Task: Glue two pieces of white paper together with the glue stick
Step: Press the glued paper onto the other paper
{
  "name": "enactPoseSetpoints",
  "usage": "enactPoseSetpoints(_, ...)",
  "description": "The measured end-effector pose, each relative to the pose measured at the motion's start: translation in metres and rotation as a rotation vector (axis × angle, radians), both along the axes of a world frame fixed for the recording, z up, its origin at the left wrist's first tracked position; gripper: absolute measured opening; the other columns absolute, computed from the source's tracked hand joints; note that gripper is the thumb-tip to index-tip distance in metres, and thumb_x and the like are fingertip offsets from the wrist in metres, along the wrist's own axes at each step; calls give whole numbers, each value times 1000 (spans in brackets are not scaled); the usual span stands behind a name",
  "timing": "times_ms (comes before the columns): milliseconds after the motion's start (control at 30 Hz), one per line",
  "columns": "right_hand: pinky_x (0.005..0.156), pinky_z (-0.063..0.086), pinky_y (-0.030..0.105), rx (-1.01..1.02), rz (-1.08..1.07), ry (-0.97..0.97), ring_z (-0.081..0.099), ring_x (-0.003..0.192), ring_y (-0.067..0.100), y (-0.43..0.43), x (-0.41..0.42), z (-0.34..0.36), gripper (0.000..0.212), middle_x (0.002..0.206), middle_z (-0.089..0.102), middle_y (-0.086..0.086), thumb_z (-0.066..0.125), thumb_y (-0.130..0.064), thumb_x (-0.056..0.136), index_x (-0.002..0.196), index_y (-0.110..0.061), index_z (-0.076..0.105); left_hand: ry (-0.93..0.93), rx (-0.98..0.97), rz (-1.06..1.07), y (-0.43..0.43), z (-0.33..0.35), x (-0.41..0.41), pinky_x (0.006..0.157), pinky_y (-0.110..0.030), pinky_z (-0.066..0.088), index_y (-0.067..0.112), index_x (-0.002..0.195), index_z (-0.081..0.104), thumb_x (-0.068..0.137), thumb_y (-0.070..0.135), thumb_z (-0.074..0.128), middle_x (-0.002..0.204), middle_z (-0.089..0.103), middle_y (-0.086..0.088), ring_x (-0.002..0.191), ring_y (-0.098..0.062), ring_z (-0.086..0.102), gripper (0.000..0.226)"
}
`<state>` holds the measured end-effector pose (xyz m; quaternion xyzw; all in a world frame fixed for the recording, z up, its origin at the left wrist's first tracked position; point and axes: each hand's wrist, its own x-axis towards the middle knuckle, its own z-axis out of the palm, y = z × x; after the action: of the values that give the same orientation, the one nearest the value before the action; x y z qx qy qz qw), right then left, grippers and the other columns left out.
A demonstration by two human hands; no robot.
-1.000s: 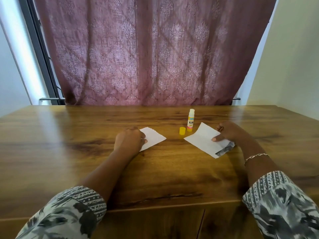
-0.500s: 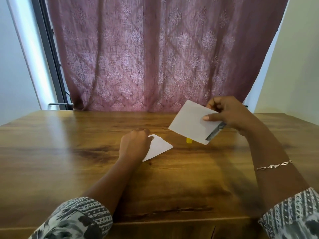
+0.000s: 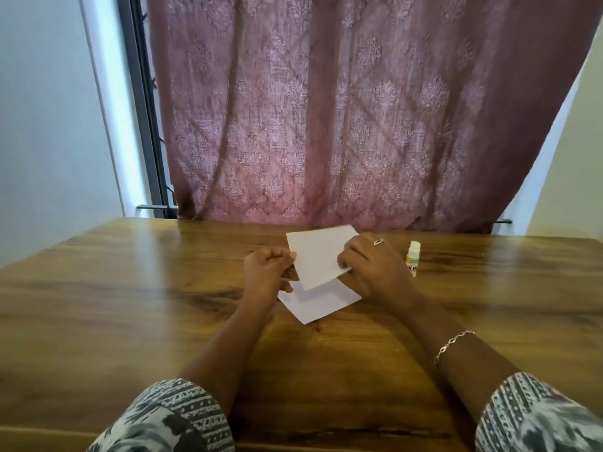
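Left hand (image 3: 269, 272): fingers curled into a loose fist, thumb and fingertips pinching the left edge of the upper white rectangular paper sheet (image 3: 318, 259), centre of frame. Right hand (image 3: 372, 269): fingers bent over the same sheet's right edge, thumb on its lower right corner, so both hands are clamped on that one sheet. The sheet is held tilted, far edge toward the curtain, near edge overlapping the far part of the lower white paper sheet (image 3: 321, 303). Can't tell if the two sheets touch; the upper one casts a shadow on the lower. The lower sheet lies flat on the brown wood-grain table (image 3: 130, 305), rotated so one corner points to the bottom of frame, its left corner just under the left hand. Small white-and-yellow plastic glue stick (image 3: 413, 259): upright on the table just right of the right hand, top end white, base hidden behind the hand; what's inside the tube can't be seen. Thin silver ring (image 3: 378, 242) on a right-hand finger, silver chain bracelet (image 3: 453, 345) on the right wrist. Grey-and-white patterned sleeves (image 3: 169, 419) at both bottom corners. Mauve patterned fabric curtain (image 3: 326, 109) fills the upper frame behind the table.
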<state>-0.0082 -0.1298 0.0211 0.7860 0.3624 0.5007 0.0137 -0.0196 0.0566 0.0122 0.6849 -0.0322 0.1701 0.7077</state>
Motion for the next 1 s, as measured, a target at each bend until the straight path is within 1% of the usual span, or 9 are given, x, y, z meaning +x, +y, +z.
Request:
enactPoseSetpoints(167,56,45,27,80,-46,171,60,66,23,-4,-4,-1,17,78,65,6,59,-5,60,75,-13,60,6,-1,7,0,0,3,37,-15,46,9,73,60,87,4,56,68,64,-6,42,-4,59,16)
enactPoseSetpoints(367,72,46,24,757,35,399,56,87,17,-15,-2,-1,26,97,62,10,46,10,81,94,-6,62,1,32,51,3,-2,4,37,-15,46,12,71,59,87,4,56,67,64,-6,46,-8,58,18)
enactPoseSetpoints(467,84,51,35,1040,131,602,60,93,19,-23,0,-2,17,97,64,7,48,-6,90,99,-10,62,10,86,10,1,-3,4,36,-14,43,13,70,58,86,5,58,65,63,-5,42,-5,56,18)
enactPoseSetpoints(567,87,52,43,1157,194,793,62,94,24,-27,3,-5,16,98,67,8,53,-19,88,98,-12,64,27,142,-56,-1,-5,4,38,-15,44,13,72,59,86,8,59,67,63,-3,42,-4,57,15)
enactPoseSetpoints(667,84,52,44,1186,217,893,62,91,27,-27,6,-6,7,94,67,11,58,-11,85,86,-15,64,37,207,-125,-3,-6,4,40,-17,44,13,76,60,86,9,59,72,66,-2,46,-6,58,11)
enactPoseSetpoints(767,73,53,36,1236,226,900,59,80,25,-28,8,-6,16,83,64,10,58,-4,84,75,-16,61,20,273,-64,-4,-7,6,43,-18,45,16,74,60,87,14,59,73,65,-1,57,-10,60,13)
enactPoseSetpoints(867,52,48,16,1318,269,867,54,68,17,-31,7,-3,21,76,59,9,54,0,85,72,-15,58,36,681,250,3,-10,9,69,-32,46,17,83,62,86,30,59,83,63,4,88,-20,57,14)
enactPoseSetpoints(933,49,48,13,1350,280,872,54,67,15,-31,6,-2,21,73,59,5,54,-1,86,72,-16,58,179,1033,354,9,-14,11,87,-38,41,15,103,57,82,44,60,113,59,-4,111,-25,46,36)
enactPoseSetpoints(1000,53,50,18,1346,281,896,55,67,13,-30,5,-3,20,74,61,3,53,-1,86,73,-15,58,322,1239,319,12,-15,11,94,-42,38,16,113,52,74,60,60,128,50,-7,121,-28,40,59)
